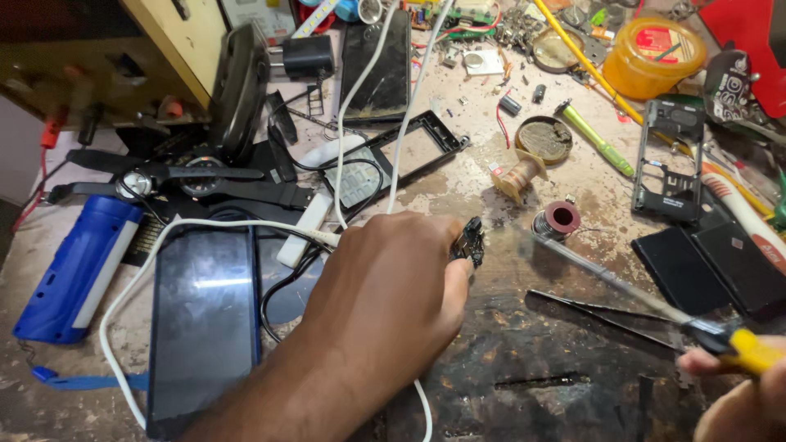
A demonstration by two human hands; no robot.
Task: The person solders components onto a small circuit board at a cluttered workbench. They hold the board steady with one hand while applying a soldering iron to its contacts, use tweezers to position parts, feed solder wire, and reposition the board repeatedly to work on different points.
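Now small black part (pixel 472 242) pinched at left hand (pixel 385 286) fingertips.

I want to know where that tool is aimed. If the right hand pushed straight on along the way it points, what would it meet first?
Likely the small dark part pinched in the left hand; the right hand aims its tool there, though depth is unclear.

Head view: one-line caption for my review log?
Left hand pinches a small black part; right hand aims a yellow-handled tool at it.

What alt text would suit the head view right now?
The left hand pinches a small dark circuit part over a worn workbench, while the right hand holds a yellow-handled tool. A dark phone lies to the left.
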